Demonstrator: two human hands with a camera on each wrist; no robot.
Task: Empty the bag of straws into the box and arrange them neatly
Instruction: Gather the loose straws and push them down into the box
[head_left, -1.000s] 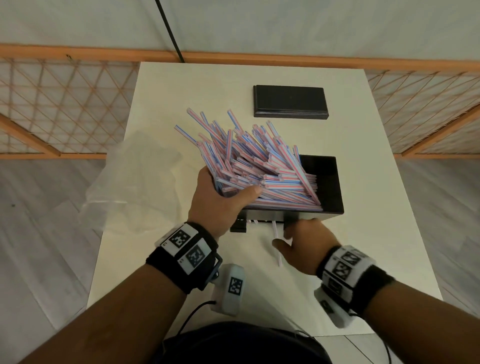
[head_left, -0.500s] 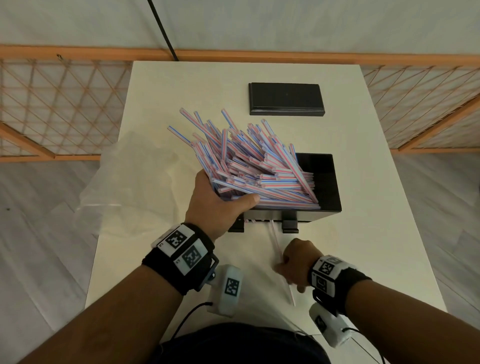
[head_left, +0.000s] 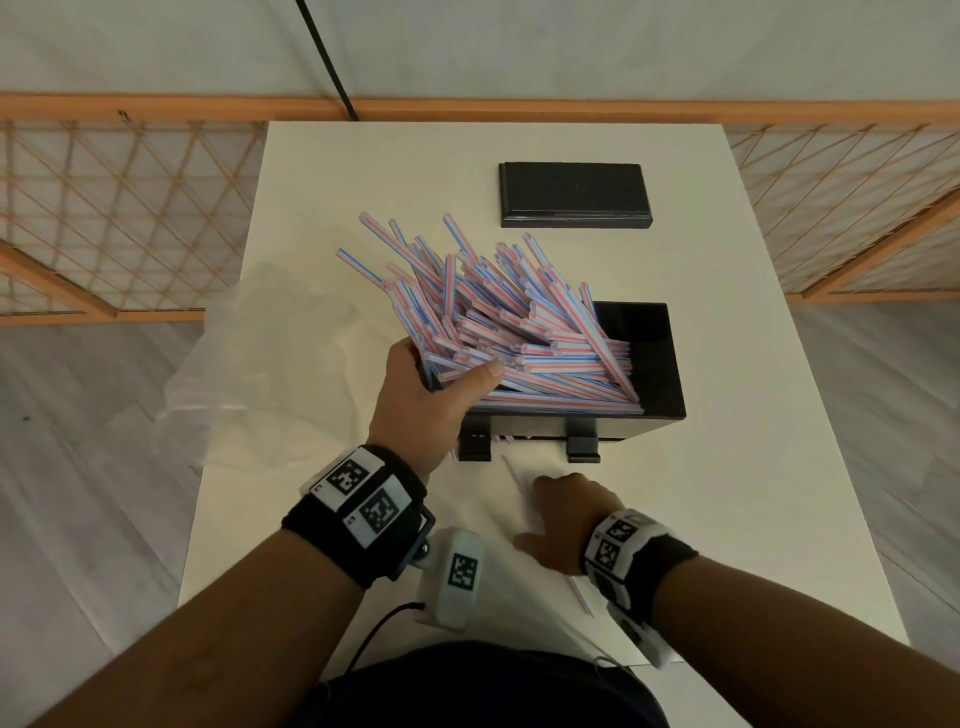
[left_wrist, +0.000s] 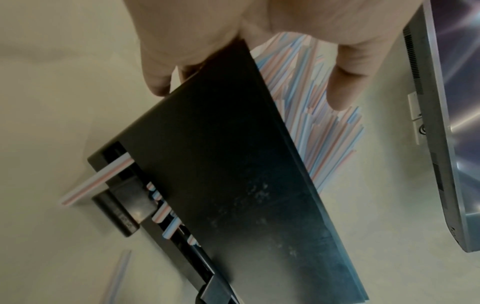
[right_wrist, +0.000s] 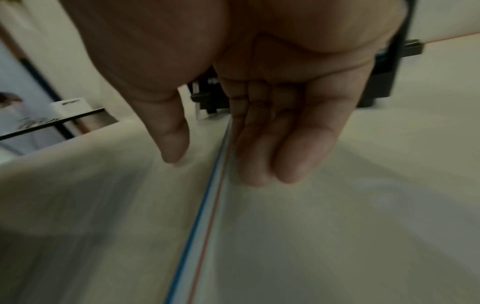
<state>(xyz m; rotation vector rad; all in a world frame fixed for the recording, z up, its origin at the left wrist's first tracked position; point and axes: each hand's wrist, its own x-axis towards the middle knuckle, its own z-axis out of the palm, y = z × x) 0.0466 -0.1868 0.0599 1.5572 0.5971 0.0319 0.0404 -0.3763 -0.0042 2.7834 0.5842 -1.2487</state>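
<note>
Mostly straws (head_left: 524, 338) fanned far-left, tilted

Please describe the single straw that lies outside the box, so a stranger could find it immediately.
On the white table, look in front of the black box, near the right hand. The straw lies flat and alone on the tabletop there, passing under that hand, whereas the others are piled in the box.
</note>
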